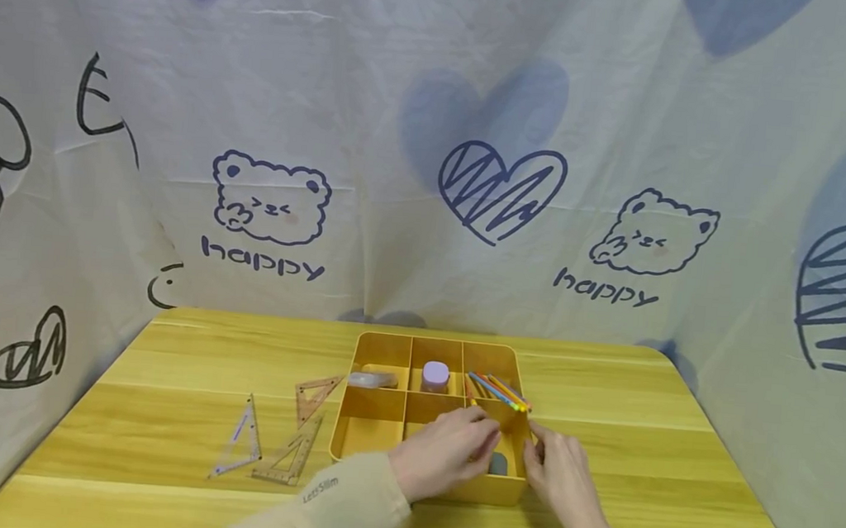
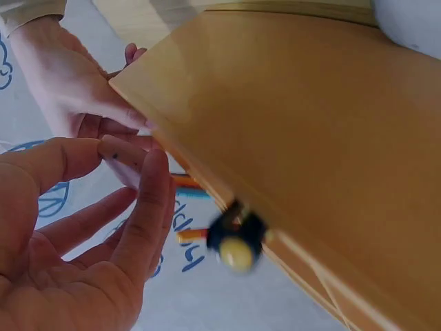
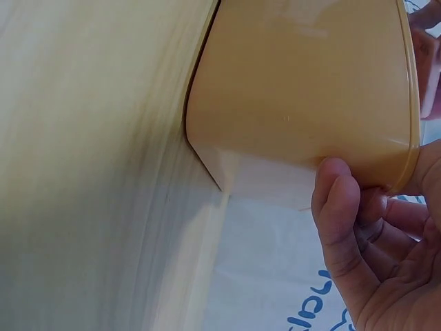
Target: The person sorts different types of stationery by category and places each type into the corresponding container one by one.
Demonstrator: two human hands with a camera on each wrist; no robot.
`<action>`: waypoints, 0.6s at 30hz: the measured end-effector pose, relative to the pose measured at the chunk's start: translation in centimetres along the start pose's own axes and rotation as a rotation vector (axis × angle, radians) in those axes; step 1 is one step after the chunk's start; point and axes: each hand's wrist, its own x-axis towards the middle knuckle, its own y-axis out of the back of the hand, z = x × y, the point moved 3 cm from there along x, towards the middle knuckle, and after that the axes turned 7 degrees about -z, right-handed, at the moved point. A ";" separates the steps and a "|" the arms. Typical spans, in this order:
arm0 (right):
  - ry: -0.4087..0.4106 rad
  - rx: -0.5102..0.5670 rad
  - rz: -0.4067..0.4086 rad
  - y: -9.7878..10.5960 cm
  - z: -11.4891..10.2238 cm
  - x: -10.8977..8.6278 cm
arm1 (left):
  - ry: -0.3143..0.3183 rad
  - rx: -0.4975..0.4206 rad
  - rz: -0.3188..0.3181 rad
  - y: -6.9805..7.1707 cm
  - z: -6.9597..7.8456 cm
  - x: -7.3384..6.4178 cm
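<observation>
An orange-yellow organizer box (image 1: 487, 490) with several compartments stands on the table. Over its front right compartment, my left hand (image 1: 445, 452) pinches a small pale pink block (image 2: 126, 160) with dark specks between thumb and fingers. My right hand (image 1: 563, 474) grips the box's right wall near the front corner, thumb at the rim and fingers against the outside (image 3: 375, 234). A grey rounded piece (image 1: 498, 464) lies in the front right compartment, partly hidden by the left hand. Colored pens or sticks (image 1: 500, 390) lean in the back right compartment.
A jar with a lilac lid (image 1: 435, 374) is in the back middle compartment, and a translucent item (image 1: 372, 379) lies in the back left one. Left of the box lie several set squares, one clear (image 1: 253, 437) and others brownish (image 1: 291, 462). A printed cloth (image 1: 392, 87) hangs behind the table.
</observation>
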 end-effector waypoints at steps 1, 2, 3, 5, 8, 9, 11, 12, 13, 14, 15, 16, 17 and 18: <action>-0.005 -0.004 -0.004 0.0 0.0 0.0 | 0.008 0.010 -0.006 -0.1 0.1 0.2; -0.020 0.000 -0.017 0.0 0.0 0.1 | 0.018 0.021 -0.012 -0.2 0.3 0.4; -0.022 -0.003 -0.022 0.0 0.0 0.1 | 0.026 0.033 -0.015 -0.2 0.4 0.6; -0.033 -0.011 -0.032 0.0 0.0 0.1 | 0.038 0.045 -0.019 -0.4 0.6 0.9; -0.036 -0.015 -0.034 0.0 -0.1 0.1 | 0.061 0.060 -0.035 -0.7 0.7 1.3; -0.034 -0.019 -0.030 0.0 -0.1 0.1 | 0.066 0.065 -0.041 -0.8 0.7 1.4; -0.037 -0.018 -0.029 0.0 -0.1 0.1 | 0.074 0.074 -0.056 -1.0 0.8 1.5; -0.036 -0.018 -0.027 0.0 -0.1 0.1 | 0.078 0.083 -0.062 -1.1 0.8 1.5; -0.036 -0.016 -0.027 0.0 -0.1 0.0 | 0.080 0.091 -0.067 -1.2 0.8 1.6; -0.039 -0.016 -0.028 0.0 -0.1 0.0 | 0.083 0.094 -0.074 -1.3 0.8 1.6; -0.038 -0.014 -0.028 0.0 -0.1 0.0 | 0.089 0.093 -0.082 -1.4 0.8 1.7; -0.040 -0.011 -0.031 0.0 -0.1 0.0 | 0.097 0.093 -0.090 -1.5 0.8 1.7; -0.041 -0.010 -0.032 0.0 -0.1 0.0 | 0.104 0.095 -0.095 -1.6 0.8 1.7; -0.041 -0.011 -0.033 0.0 -0.1 0.0 | 0.110 0.098 -0.100 -1.7 0.7 1.7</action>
